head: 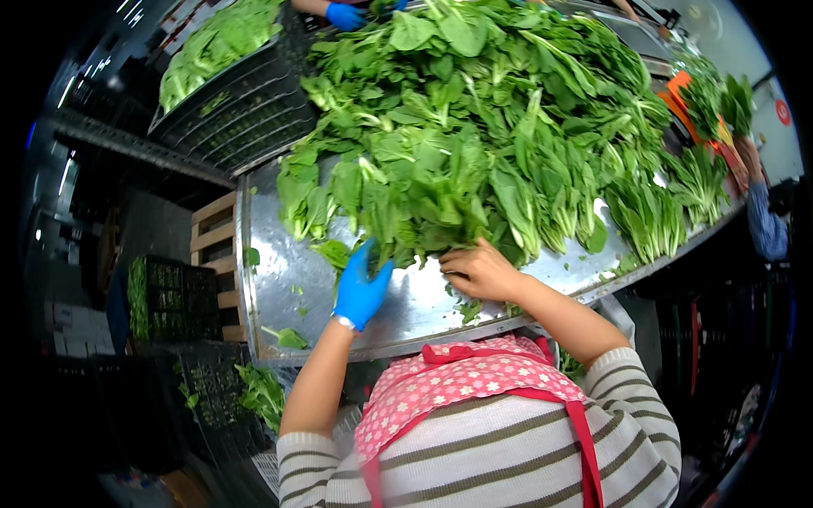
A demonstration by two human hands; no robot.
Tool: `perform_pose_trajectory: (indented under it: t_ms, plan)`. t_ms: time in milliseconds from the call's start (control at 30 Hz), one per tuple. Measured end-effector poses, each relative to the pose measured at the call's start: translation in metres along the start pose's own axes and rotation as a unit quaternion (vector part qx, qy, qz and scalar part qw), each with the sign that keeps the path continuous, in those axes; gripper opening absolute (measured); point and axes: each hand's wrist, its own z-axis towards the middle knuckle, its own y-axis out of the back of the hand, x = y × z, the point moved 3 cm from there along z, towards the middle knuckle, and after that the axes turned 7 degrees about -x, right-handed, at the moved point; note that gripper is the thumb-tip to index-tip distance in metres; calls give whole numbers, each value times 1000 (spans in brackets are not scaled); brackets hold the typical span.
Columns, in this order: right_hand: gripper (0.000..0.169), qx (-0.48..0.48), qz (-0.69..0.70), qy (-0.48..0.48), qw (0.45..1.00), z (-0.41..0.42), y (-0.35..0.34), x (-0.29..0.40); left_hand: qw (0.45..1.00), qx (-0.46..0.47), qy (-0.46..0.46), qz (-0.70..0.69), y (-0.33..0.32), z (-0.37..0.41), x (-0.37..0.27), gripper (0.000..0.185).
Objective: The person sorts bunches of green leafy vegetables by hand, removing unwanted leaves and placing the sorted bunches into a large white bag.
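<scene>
A large heap of leafy greens [457, 127] with pale stems, which look like bok choy, covers much of a metal table [413, 317] before me. My left hand [362, 286], in a blue glove, is at the near edge of the heap. Its thumb and fingers stand apart beside a few leaves. Bare and with fingers curled, my right hand [483, 270] touches the leaves at the heap's front. Its fingertips are partly hidden, so I cannot tell whether they grip a leaf. Leaf scraps [469, 310] lie on the metal below it.
A black crate [248, 101] of greens stands at the table's far left. Another person's blue-gloved hand [346, 16] is at the back. On the right, a person's sleeved arm [765, 216] reaches up to a bunch [737, 105]. Crates [181, 298] and a wooden pallet [219, 235] are at left.
</scene>
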Motion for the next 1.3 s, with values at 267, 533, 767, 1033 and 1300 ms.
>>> perform_pose_trajectory:
  t_ms: [267, 533, 767, 1033, 1300]
  plan:
    - [14, -272, -40, -17, 961, -31, 64, 35, 932, -33, -330, 146, 17, -29, -98, 46]
    - [38, -321, -11, -336, 885, -77, 66, -27, 884, 90, -362, 281, -70, 43, -79, 55]
    - [35, -366, 443, -412, 708, -81, 54, -44, 911, 132, -333, 202, -61, 52, -76, 50]
    - [30, -461, 536, -342, 620, -85, 89, -15, 914, 75, -1, -398, -21, -11, -145, 15]
    - [23, -440, 401, -334, 731, -84, 69, 2, 863, 215, 163, -428, -87, -29, -148, 31]
